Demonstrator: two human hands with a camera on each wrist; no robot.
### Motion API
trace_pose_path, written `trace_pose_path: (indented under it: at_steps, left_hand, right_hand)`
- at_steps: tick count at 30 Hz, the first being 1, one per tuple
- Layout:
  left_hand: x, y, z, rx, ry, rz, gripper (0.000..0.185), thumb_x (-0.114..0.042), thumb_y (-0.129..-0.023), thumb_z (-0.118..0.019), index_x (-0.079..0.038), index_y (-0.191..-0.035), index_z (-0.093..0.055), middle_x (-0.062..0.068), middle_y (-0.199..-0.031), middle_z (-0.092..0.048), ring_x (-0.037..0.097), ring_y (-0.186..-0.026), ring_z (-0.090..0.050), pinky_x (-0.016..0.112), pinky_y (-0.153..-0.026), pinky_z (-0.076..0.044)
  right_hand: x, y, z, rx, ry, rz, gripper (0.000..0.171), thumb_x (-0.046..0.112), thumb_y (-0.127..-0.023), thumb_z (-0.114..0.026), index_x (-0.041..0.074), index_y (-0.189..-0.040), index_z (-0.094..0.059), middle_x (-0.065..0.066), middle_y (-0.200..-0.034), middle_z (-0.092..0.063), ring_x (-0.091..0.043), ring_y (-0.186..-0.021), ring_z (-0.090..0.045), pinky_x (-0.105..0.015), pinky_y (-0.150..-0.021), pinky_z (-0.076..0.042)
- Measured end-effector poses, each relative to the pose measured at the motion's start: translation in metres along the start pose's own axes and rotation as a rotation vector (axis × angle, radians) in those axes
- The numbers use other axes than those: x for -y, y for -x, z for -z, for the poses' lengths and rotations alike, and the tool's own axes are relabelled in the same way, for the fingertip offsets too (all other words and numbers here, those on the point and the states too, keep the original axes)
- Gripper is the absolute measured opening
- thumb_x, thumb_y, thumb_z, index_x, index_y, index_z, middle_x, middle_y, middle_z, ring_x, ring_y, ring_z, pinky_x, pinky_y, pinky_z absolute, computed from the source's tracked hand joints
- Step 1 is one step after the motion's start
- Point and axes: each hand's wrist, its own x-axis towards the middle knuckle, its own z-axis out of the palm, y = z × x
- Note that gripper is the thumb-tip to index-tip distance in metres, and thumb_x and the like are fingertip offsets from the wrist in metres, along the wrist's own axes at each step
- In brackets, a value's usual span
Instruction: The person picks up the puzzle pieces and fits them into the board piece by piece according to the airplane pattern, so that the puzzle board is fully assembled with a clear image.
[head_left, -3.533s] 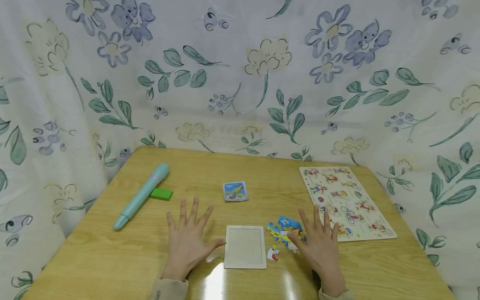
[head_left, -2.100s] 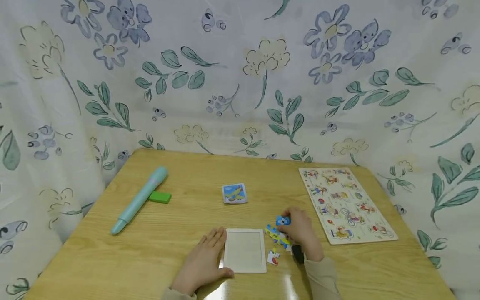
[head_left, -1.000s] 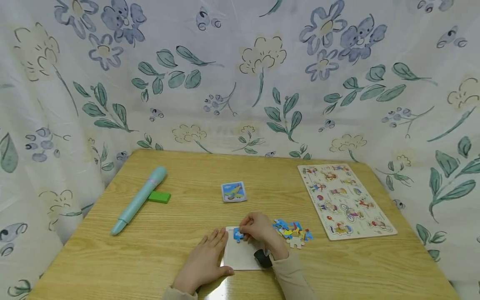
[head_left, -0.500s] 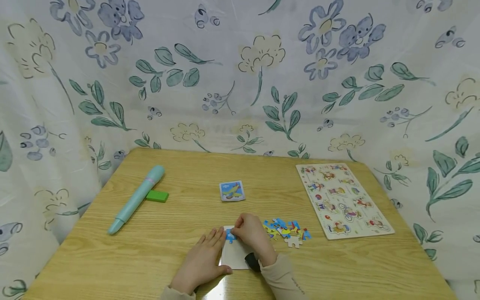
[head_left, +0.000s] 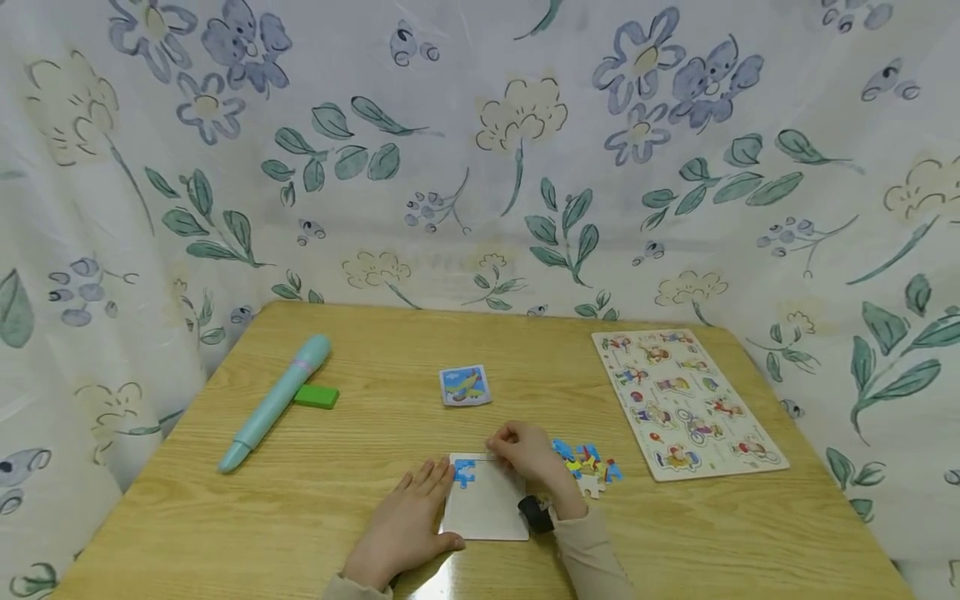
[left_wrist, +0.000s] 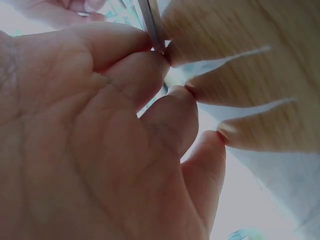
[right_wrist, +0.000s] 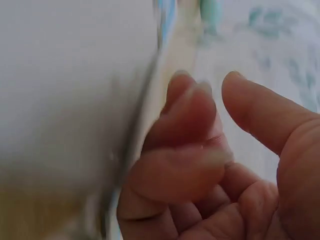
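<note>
While flat, puzzle-piece between hands

The head view looks forward and down over left hand and right hand; palm-side wrist views face those same fingers closely.

Found tray plain cream; piece inside, blue. Loose pieces showed blue, yellow, red, one pale cream. Card bore yellow plane on blue. Board carried multicoloured figures on cream. Stick was mint, pink-banded; block, green. My sleeves were beige, wrist device black. Table showed yellow-brown woodgrain; cloth, blue-violet flowers, green leaves on white.
</note>
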Motion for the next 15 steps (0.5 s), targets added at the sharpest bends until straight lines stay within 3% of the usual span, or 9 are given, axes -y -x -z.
trace_pose_path:
  at_steps: [5, 7, 11, 15]
  left_hand:
    - [-0.004, 0.000, -0.002, -0.009, -0.008, -0.002, 0.091, -0.057, -0.072, -0.064, 0.002, -0.137, -0.038, 0.017, -0.144, -0.033, 0.036, -0.131, -0.031, 0.055, -0.102, -0.030]
    - [-0.004, 0.000, -0.003, -0.011, -0.003, -0.001, 0.091, -0.057, -0.073, -0.064, 0.002, -0.137, -0.038, 0.018, -0.144, -0.032, 0.036, -0.131, -0.031, 0.055, -0.102, -0.030]
    - [-0.003, 0.001, -0.002, -0.022, 0.011, 0.004, 0.090, -0.055, -0.073, -0.065, 0.004, -0.136, -0.038, 0.019, -0.144, -0.031, 0.037, -0.131, -0.031, 0.056, -0.102, -0.030]
    - [-0.002, 0.002, -0.002, -0.026, 0.019, -0.004, 0.090, -0.054, -0.073, -0.065, 0.003, -0.137, -0.037, 0.018, -0.145, -0.031, 0.037, -0.131, -0.031, 0.056, -0.102, -0.030]
  right_hand:
    - [-0.022, 0.012, 0.043, -0.198, 0.118, -0.075, 0.017, 0.020, -0.087, -0.063, 0.003, -0.092, -0.062, -0.005, -0.079, -0.061, -0.017, -0.068, -0.055, -0.027, -0.057, -0.045]
    - [-0.031, 0.019, 0.056, -0.233, 0.173, -0.138, 0.020, 0.019, -0.084, -0.066, 0.003, -0.093, -0.060, -0.006, -0.083, -0.060, -0.017, -0.071, -0.054, -0.029, -0.060, -0.045]
    - [-0.041, 0.028, 0.070, -0.196, 0.232, -0.210, 0.028, 0.019, -0.078, -0.072, 0.000, -0.094, -0.059, -0.008, -0.086, -0.058, -0.019, -0.073, -0.053, -0.031, -0.062, -0.045]
    - [-0.041, 0.030, 0.073, -0.160, 0.247, -0.214, 0.030, 0.020, -0.075, -0.074, 0.001, -0.093, -0.059, -0.008, -0.086, -0.058, -0.019, -0.073, -0.051, -0.031, -0.061, -0.045]
